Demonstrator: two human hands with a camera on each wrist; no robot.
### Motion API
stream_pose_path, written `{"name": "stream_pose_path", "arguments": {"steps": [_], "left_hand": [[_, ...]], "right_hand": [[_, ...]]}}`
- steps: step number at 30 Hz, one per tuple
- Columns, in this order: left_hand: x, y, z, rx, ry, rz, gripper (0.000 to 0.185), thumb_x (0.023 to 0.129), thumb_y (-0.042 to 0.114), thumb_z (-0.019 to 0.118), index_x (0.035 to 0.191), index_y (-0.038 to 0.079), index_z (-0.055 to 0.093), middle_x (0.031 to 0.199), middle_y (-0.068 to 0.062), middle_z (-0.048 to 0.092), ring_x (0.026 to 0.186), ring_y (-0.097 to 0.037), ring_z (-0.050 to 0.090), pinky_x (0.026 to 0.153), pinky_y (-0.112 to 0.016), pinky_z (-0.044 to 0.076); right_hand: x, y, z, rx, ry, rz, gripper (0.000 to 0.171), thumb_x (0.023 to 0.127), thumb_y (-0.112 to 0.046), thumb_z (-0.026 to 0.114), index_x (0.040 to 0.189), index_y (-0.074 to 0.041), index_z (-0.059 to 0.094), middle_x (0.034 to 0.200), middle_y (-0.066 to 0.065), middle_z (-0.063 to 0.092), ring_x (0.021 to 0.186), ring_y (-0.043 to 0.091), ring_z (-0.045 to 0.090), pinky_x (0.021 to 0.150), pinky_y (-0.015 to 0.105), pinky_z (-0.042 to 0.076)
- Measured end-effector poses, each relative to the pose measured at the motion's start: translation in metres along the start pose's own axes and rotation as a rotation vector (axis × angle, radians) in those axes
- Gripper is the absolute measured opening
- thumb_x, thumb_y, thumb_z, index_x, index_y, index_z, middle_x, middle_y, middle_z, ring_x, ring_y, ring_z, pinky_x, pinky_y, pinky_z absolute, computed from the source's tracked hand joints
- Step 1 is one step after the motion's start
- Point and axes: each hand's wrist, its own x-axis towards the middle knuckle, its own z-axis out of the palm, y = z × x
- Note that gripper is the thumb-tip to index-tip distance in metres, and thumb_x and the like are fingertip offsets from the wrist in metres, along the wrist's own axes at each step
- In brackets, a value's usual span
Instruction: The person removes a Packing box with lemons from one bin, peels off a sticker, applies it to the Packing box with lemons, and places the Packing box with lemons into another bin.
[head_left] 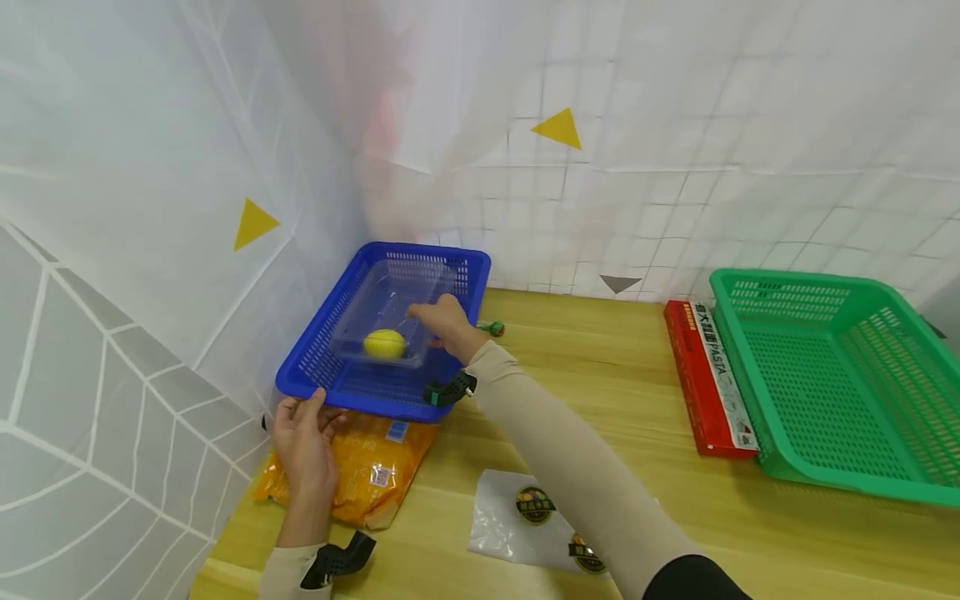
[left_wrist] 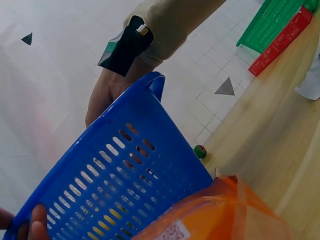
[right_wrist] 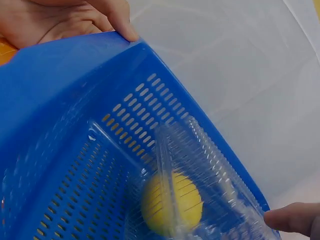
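A blue perforated basket (head_left: 390, 400) stands against the left back corner of the table. My left hand (head_left: 306, 446) grips its near left corner, the thumb on the rim and fingers beneath. Inside the basket sits a clear plastic box (head_left: 390, 296) with a yellow lemon-like fruit (head_left: 385, 344) in it; both look blurred in the right wrist view. My right hand (head_left: 447, 327) is over the right side of the box, index finger and thumb apart. One fingertip (right_wrist: 280, 219) shows near the box's edge; whether it touches is unclear.
An orange bag (head_left: 375, 475) lies at the basket's near edge. A small red-and-green ball-shaped thing (head_left: 496, 329) is right of the basket. A clear printed bag (head_left: 498, 517) lies under my right forearm. Farther right are a red pasta box (head_left: 697, 383) and a green basket (head_left: 780, 417).
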Motion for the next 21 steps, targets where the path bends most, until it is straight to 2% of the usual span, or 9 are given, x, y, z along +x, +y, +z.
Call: {"name": "stream_pose_path", "arguments": {"steps": [1,3,6,8,11,14,16,18,21], "left_hand": [[0.0,0.0,0.0,0.004,0.002,0.0,0.021,0.1,0.002,0.067,0.099,0.003,0.046,0.077,-0.008,0.066,0.058,-0.023,0.066,0.054,-0.03,0.057],[0.0,-0.001,0.001,0.008,0.006,0.004,0.022,0.1,0.003,0.068,0.1,0.003,0.047,0.077,-0.008,0.067,0.058,-0.023,0.066,0.053,-0.029,0.057],[0.0,-0.002,0.001,0.018,0.007,0.011,0.024,0.098,0.006,0.072,0.101,0.002,0.048,0.079,-0.008,0.068,0.058,-0.023,0.066,0.054,-0.029,0.057],[0.0,-0.002,0.002,0.024,0.004,0.013,0.026,0.098,0.007,0.073,0.102,0.002,0.048,0.08,-0.009,0.068,0.059,-0.023,0.066,0.055,-0.03,0.057],[0.0,-0.002,0.003,0.026,0.002,0.011,0.026,0.098,0.006,0.073,0.102,0.002,0.048,0.081,-0.009,0.068,0.059,-0.022,0.067,0.055,-0.03,0.058],[-0.001,-0.002,0.003,0.013,0.005,0.009,0.024,0.099,0.003,0.07,0.101,0.002,0.047,0.078,-0.009,0.067,0.059,-0.021,0.068,0.055,-0.031,0.059],[-0.001,-0.002,0.003,0.008,0.006,0.007,0.023,0.1,0.002,0.069,0.101,0.003,0.046,0.077,-0.008,0.065,0.06,-0.021,0.069,0.055,-0.031,0.059],[-0.001,-0.002,0.002,0.002,0.003,0.006,0.022,0.1,0.001,0.067,0.101,0.003,0.045,0.077,-0.008,0.065,0.06,-0.021,0.069,0.054,-0.031,0.059],[-0.002,-0.002,0.001,0.002,0.001,0.003,0.022,0.101,0.0,0.066,0.102,0.002,0.044,0.077,-0.008,0.065,0.06,-0.02,0.069,0.053,-0.029,0.059]], "right_hand": [[0.001,0.0,0.001,-0.004,0.02,0.001,0.056,0.093,-0.016,0.075,0.138,0.003,0.047,0.105,0.008,0.045,0.066,0.014,0.034,0.087,0.045,0.057],[0.001,-0.001,0.002,-0.052,0.047,-0.004,0.063,0.092,-0.019,0.078,0.141,0.004,0.047,0.114,0.009,0.052,0.07,0.015,0.045,0.086,0.045,0.058],[0.001,-0.002,0.002,-0.128,0.051,-0.006,0.073,0.092,-0.027,0.078,0.148,0.005,0.044,0.135,0.016,0.055,0.095,0.026,0.061,0.09,0.051,0.057],[0.001,-0.002,0.001,-0.13,0.036,-0.007,0.074,0.092,-0.028,0.077,0.148,0.006,0.043,0.145,0.018,0.052,0.121,0.033,0.058,0.091,0.055,0.056],[0.0,0.0,0.0,-0.081,0.01,-0.006,0.063,0.093,-0.026,0.074,0.141,0.006,0.048,0.144,0.017,0.051,0.133,0.034,0.052,0.091,0.059,0.055],[-0.001,0.001,0.0,-0.046,0.012,-0.029,0.041,0.092,-0.025,0.074,0.118,0.001,0.056,0.126,0.009,0.057,0.12,0.028,0.058,0.087,0.058,0.057],[-0.003,0.0,0.0,-0.043,0.019,-0.05,0.029,0.092,-0.026,0.073,0.095,-0.005,0.055,0.097,0.004,0.055,0.093,0.023,0.06,0.085,0.056,0.058],[-0.005,-0.001,-0.001,-0.03,0.022,-0.071,0.033,0.091,-0.027,0.073,0.079,-0.012,0.047,0.075,-0.002,0.045,0.069,0.017,0.051,0.083,0.056,0.059],[-0.01,-0.006,-0.005,-0.018,0.011,-0.097,0.044,0.091,-0.028,0.072,0.067,-0.018,0.036,0.055,-0.005,0.029,0.049,0.012,0.036,0.082,0.057,0.059]]}}
